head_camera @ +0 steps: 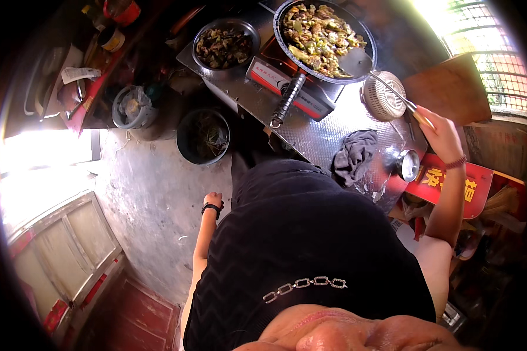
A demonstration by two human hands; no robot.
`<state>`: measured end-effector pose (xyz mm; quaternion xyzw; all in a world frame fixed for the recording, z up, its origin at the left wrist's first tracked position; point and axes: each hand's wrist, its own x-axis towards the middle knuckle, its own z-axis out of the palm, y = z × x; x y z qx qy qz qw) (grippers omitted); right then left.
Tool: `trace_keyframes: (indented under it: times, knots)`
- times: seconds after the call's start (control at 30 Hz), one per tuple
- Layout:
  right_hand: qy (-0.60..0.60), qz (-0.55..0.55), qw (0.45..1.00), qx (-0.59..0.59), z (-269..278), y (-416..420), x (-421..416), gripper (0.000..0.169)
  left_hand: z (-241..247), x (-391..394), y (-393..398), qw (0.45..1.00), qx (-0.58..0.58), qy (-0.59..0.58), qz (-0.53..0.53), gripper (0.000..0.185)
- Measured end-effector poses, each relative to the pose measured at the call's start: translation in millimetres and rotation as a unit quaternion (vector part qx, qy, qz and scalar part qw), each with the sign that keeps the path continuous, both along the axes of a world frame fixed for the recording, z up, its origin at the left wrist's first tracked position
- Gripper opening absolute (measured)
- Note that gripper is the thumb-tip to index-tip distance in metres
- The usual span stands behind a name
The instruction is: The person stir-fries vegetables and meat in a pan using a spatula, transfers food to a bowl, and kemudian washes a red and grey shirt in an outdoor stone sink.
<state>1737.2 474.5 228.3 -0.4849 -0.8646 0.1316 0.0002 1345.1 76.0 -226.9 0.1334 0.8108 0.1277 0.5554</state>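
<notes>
My right hand (441, 136) grips the wooden handle of a metal spatula (355, 62). The spatula's blade rests among chopped, cooked food (320, 37) in a dark frying pan (373, 55). Under the pan is a portable gas stove (268, 74), and the pan's black handle (288, 101) points back towards me. Beneath the spatula's shaft lies a beige slotted plastic basket (384, 96), apparently upside down. My left hand (213, 199) hangs beside my body over the floor, fingers curled, with nothing visible in it.
A steel bowl (255, 37) of darker cooked food stands left of the stove. On the foil-covered counter (318, 142) are a grey cloth (355, 155) and a small metal bowl (408, 166). A wooden board (448, 90) leans near the window. Two buckets, one dark (182, 151), one pale (119, 118), stand left.
</notes>
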Motion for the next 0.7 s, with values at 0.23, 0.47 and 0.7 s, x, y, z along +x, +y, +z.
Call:
trace_keyframes:
  times: [0.23, 0.47, 0.7]
  knots:
    - [-0.02, -0.001, 0.994, 0.107, -11.6, 12.6, -26.5, 0.029, 3.5, -23.4, 31.3, 0.989, -0.003, -0.033, 0.142, 0.027]
    - [-0.023, 0.005, 0.998, 0.063, 28.1, -4.9, -16.6, 0.028, -72.9, -47.1, -13.7, 0.965, 0.109, 0.169, -0.165, 0.024]
    - [-0.037, -0.012, 0.989, 0.142, 0.9, -6.9, -16.5, 0.031, -12.1, -54.4, 61.2, 0.914, 0.075, 0.13, -0.378, 0.036]
